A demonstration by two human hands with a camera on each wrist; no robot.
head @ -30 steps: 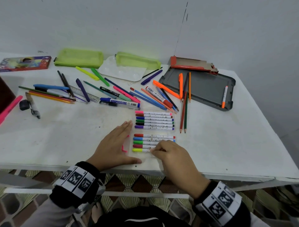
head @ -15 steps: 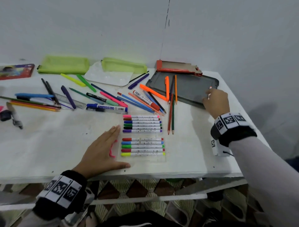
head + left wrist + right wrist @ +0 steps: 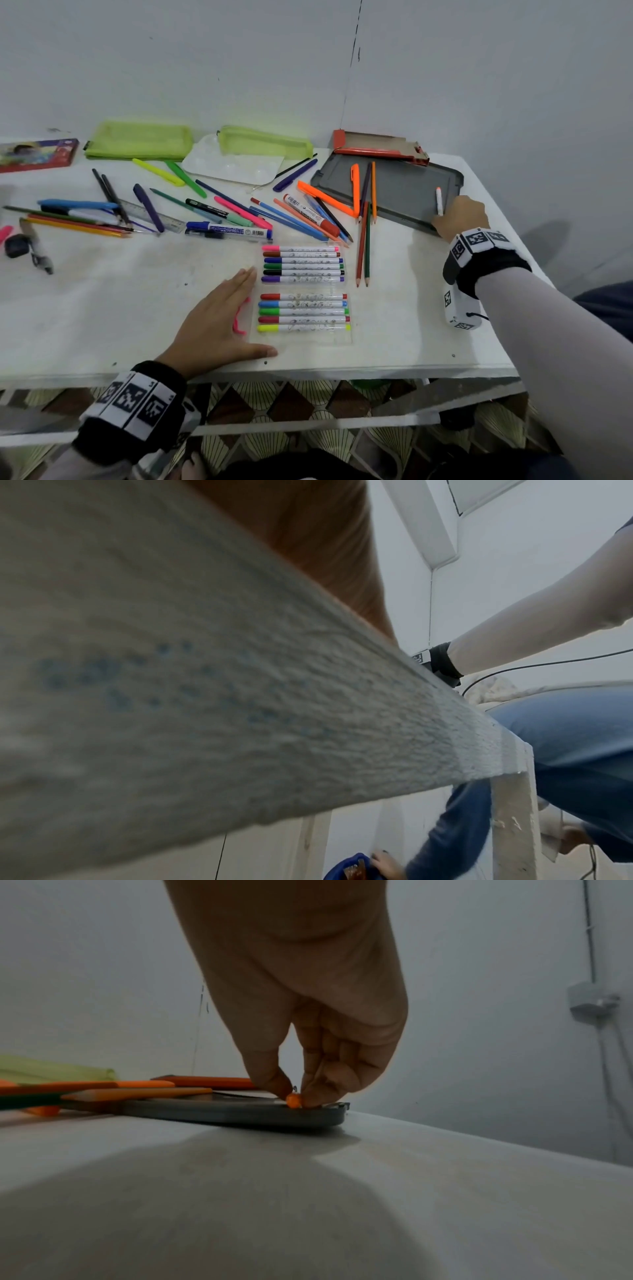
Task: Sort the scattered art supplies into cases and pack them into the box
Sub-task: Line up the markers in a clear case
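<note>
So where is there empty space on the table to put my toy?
Bare white tabletop lies left of the flat left hand, and between the clear marker case and the right wrist. The back, around the loose pens and grey tray, is crowded.

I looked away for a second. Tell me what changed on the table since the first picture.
The right hand left the marker case and reached far right to the grey tray, where it now pinches the near end of the white marker with orange ends. The left hand stayed flat on the table beside the case. The markers in the case and the scattered pens look unmoved.
</note>
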